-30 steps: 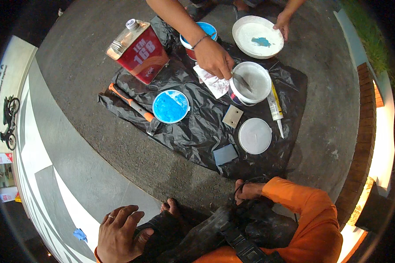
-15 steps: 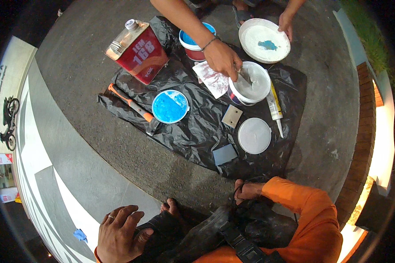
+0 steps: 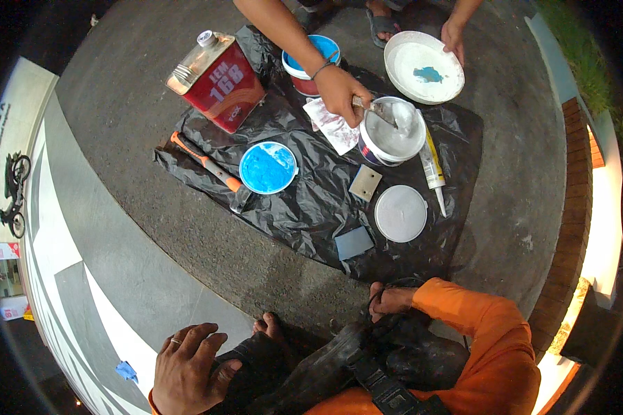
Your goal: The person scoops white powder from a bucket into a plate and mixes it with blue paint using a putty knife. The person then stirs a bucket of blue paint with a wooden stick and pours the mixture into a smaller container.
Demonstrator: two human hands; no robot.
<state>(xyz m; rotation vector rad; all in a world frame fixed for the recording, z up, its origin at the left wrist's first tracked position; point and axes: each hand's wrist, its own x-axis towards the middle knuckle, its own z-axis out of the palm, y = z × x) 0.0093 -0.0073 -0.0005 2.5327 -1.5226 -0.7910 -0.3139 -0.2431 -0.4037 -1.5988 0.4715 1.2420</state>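
- Lower left: left hand (image 3: 183, 370), open and spread flat on a dark trouser knee (image 3: 256, 360), holding nothing.
- On the black plastic sheet (image 3: 304, 214), far left: 1 red metal can (image 3: 218, 86), upright, cap on.
- Just below it: 1 orange-handled scraper (image 3: 204, 162), lying flat, blade end touching the blue lid.
- 1 round lid (image 3: 268, 168) coated in blue paint, face up.
- Behind: 1 tub of blue paint (image 3: 310, 66), partly hidden by a co-worker's arm.
- Co-worker's hand (image 3: 339, 90), closed on a putty knife (image 3: 377, 111) dipped into the pail.
- 2 small flat squares: 1 grey pad (image 3: 354, 242) at the sheet's near edge (the nearest thing to the right hand) and 1 tan one (image 3: 365, 182) beside the pail.
- Grey pad, by the look: light, thin, probably a little soft, not fragile; best pinched by 2 opposite edges.
- Right hand (image 3: 391, 301), orange sleeve, fingers curled against the dark leg; impossible to tell whether gripping anything.
- 1 white pail (image 3: 392, 131), 1 white lid (image 3: 401, 213), 1 tube (image 3: 432, 166) lying alongside.
- Far right: 1 white plate (image 3: 422, 67) with a blue dab, a second co-worker's hand (image 3: 453, 34) on its rim.
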